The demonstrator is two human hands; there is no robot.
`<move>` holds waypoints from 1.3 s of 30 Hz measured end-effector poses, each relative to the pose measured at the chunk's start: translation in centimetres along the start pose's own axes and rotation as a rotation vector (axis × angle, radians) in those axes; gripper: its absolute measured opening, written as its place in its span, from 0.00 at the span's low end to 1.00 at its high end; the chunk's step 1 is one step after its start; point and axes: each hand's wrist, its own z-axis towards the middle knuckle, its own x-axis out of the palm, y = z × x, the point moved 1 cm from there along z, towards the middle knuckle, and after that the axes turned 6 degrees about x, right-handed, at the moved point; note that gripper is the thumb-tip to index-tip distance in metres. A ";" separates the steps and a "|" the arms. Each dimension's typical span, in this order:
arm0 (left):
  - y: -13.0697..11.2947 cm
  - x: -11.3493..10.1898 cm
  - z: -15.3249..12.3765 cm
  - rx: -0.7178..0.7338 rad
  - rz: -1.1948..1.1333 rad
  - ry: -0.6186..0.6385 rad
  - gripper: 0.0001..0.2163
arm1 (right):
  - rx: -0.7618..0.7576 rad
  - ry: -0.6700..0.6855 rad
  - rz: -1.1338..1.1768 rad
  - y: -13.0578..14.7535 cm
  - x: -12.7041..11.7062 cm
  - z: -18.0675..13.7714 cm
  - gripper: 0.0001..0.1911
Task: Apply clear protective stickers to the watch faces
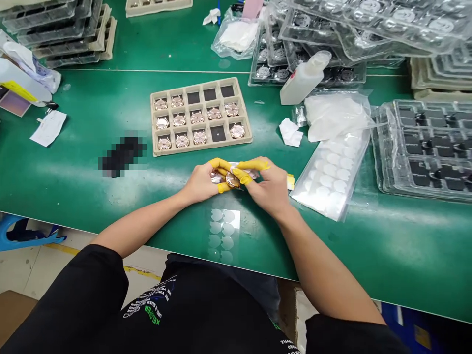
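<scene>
A rose-gold watch head point(232, 180) without a strap is held over the table between my two hands. My left hand point(206, 181), with yellow finger cots, is closed around its left side. From the right, my right hand point(266, 184), also in yellow finger cots, pinches at its edge. Some whitish material shows between and behind the fingers; I cannot make out what it is. Beyond my hands lies a beige compartment tray point(153, 125) with several rose-gold watch heads and a few vacant cells. A sheet of round clear stickers point(221, 233) lies on the near side.
At right are a bag of round stickers point(328, 177), a white squeeze bottle point(304, 81) and clear plastic trays point(424, 147). More trays point(313, 29) are piled behind. Stacked trays point(70, 32) stand at far left, near a paper scrap point(48, 128). A dark blurred item point(123, 155) lies left.
</scene>
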 end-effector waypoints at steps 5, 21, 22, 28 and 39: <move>-0.6 0.0 -0.1 -0.040 -0.038 0.012 0.25 | -0.009 -0.078 -0.053 0.1 1.6 -0.5 0.04; -0.8 0.1 -0.5 -0.058 0.162 -0.066 0.30 | 0.079 -0.205 -0.056 1.6 2.3 -1.2 0.04; -0.9 0.1 -0.6 -0.064 0.166 -0.082 0.30 | 0.104 -0.204 -0.041 1.5 2.3 -1.2 0.04; -0.6 0.1 -0.6 -0.031 0.129 -0.060 0.29 | 0.052 -0.209 -0.027 1.2 2.1 -0.9 0.06; 0.0 0.0 -0.5 -0.013 0.010 -0.012 0.29 | -0.024 -0.224 -0.151 1.7 1.7 -0.8 0.04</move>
